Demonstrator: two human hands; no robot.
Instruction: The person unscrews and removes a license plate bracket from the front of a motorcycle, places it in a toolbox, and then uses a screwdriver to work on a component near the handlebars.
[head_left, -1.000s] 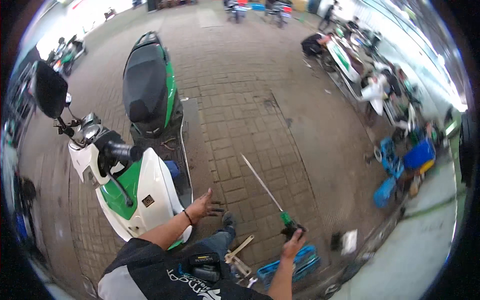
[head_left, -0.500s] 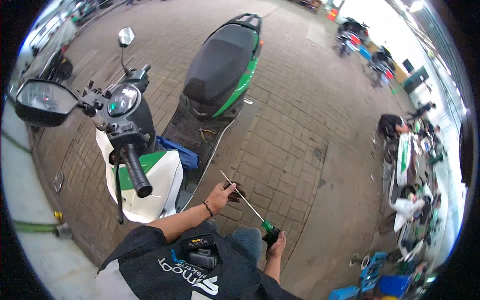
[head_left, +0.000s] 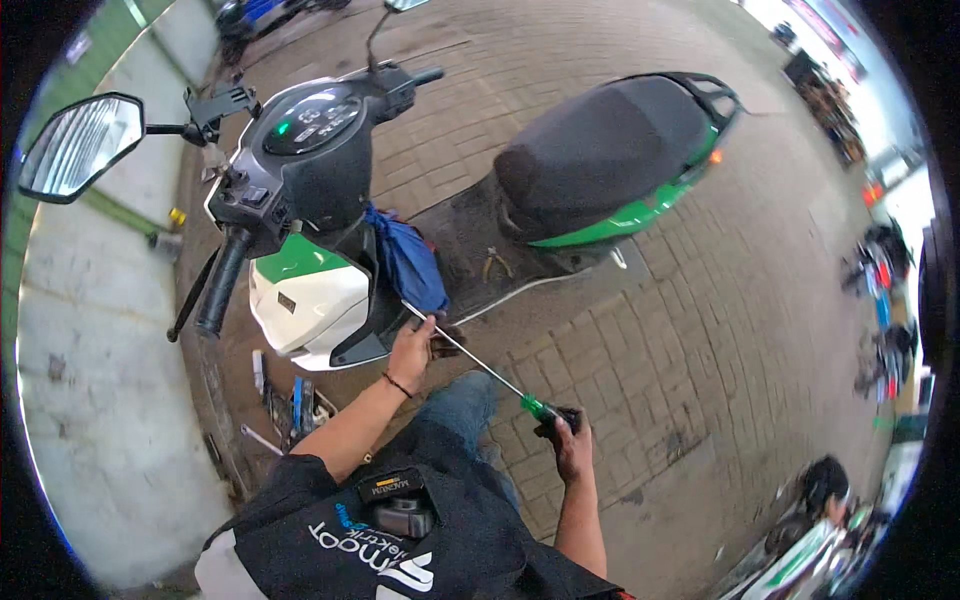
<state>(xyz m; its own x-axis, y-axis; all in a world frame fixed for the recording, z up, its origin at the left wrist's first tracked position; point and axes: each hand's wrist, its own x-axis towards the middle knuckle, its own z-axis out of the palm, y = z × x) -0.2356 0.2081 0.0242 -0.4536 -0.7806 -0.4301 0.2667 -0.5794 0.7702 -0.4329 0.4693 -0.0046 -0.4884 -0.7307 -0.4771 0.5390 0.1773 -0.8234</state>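
Observation:
A long screwdriver [head_left: 480,362] with a thin metal shaft and a green and black handle lies slantwise between my hands. My right hand [head_left: 572,445] is closed round its handle. Near the tip, my left hand [head_left: 412,355] grips the shaft between thumb and fingers; some of those fingers are hidden. The tip points at the inner side of a white and green scooter's front panel [head_left: 310,300], close to a blue cloth or bag [head_left: 408,258]; I cannot tell whether it touches. Small pliers [head_left: 495,263] with yellowish handles rest on the scooter's footboard.
The scooter's handlebar grip [head_left: 225,282] and mirror [head_left: 85,147] stick out at the left, its dark seat [head_left: 615,140] lies beyond. Hand tools [head_left: 297,405] lie on the ground beside my left arm. A pale wall [head_left: 100,380] runs along the left. Another person [head_left: 828,490] crouches at the lower right.
The view has turned left, so the scooter appears further right and the tools on the ground show. Both hands keep hold of the screwdriver, its tip now nearer the blue cloth or bag.

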